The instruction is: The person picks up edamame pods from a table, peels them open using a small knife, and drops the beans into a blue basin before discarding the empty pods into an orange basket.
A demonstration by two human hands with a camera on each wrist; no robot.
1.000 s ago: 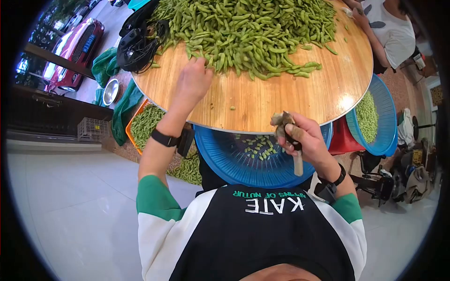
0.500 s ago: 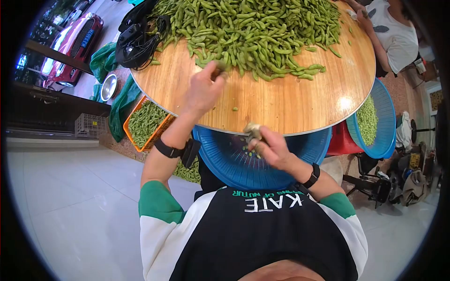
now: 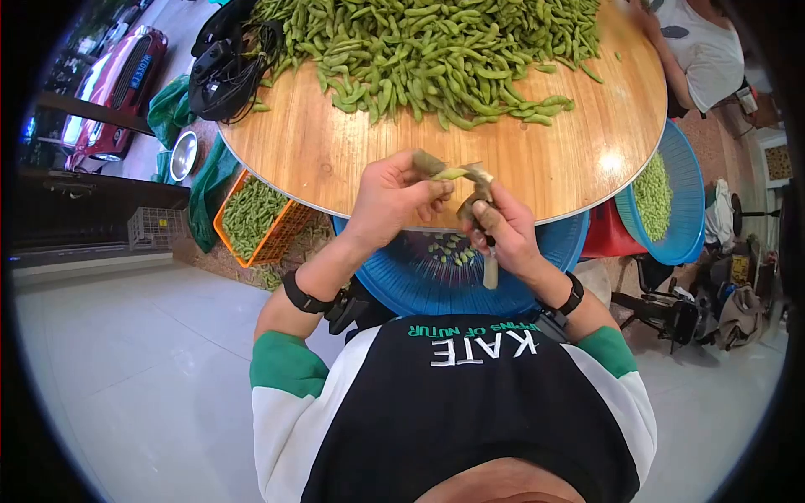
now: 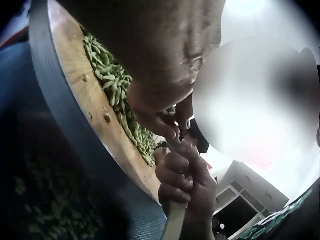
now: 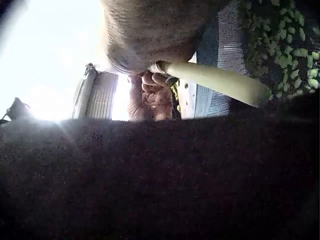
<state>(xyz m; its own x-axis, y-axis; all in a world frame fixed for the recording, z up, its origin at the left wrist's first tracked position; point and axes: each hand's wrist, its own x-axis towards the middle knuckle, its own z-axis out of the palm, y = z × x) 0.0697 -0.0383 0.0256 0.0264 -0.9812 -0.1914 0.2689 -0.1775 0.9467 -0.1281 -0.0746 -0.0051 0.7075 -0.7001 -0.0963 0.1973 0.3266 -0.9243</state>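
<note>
Over the table's near edge, my left hand (image 3: 387,199) pinches a green soybean pod (image 3: 451,174) between thumb and fingers. Close against the pod's other end is my right hand (image 3: 510,230), with dark, worn coverings on its thumb and fingers. It also grips a tool with a pale handle (image 3: 490,272) that sticks out below the fist, and the fingers hide the tool's other end. The same handle (image 5: 220,82) shows large in the right wrist view. A heap of soybean pods (image 3: 436,63) lies beyond both hands on the round wooden table (image 3: 310,155).
Under the table edge sits a blue plastic basket (image 3: 394,285) with shelled beans inside. An orange crate (image 3: 277,235) of pods is at left, another blue basket (image 3: 689,201) of beans at right. A black bag with cables (image 3: 222,80) rests on the table; another person (image 3: 704,59) sits far right.
My left hand has come back from the heap with a pod, toward my right hand. The right hand first moved left, then turned so the handle shows again; both hands now meet.
</note>
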